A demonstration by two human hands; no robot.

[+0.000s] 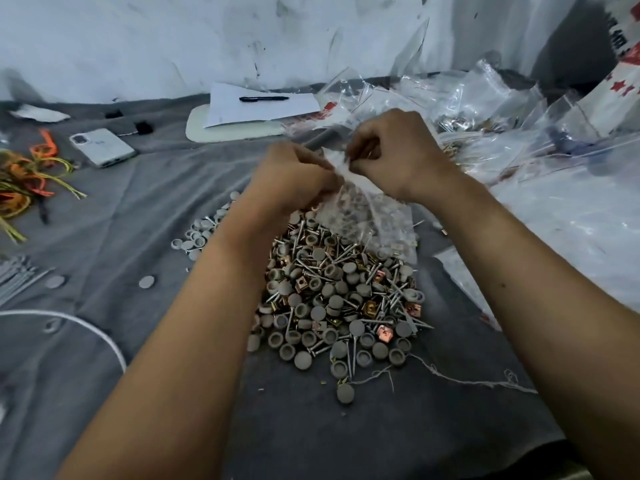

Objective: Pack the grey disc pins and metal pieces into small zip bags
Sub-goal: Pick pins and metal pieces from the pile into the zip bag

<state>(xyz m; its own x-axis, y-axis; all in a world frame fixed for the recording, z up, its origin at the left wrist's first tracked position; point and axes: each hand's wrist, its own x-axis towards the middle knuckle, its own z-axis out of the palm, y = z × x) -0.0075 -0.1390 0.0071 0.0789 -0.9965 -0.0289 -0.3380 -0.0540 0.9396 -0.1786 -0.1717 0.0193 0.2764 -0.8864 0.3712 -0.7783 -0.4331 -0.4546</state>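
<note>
- Bag of clear plastic is hanging above the far side of the pile, pinched at its top edge by both hands.
- Left hand is gripping the bag's top with curled fingers; right hand is pinching the same edge from the other side.
- Pile of grey disc pins and coppery metal pieces is lying mid-counter on grey cloth.
- Phone is lying near the counter's far left; pen is resting on paper at the far edge.
- Empty bags are heaping at the far right.
</note>
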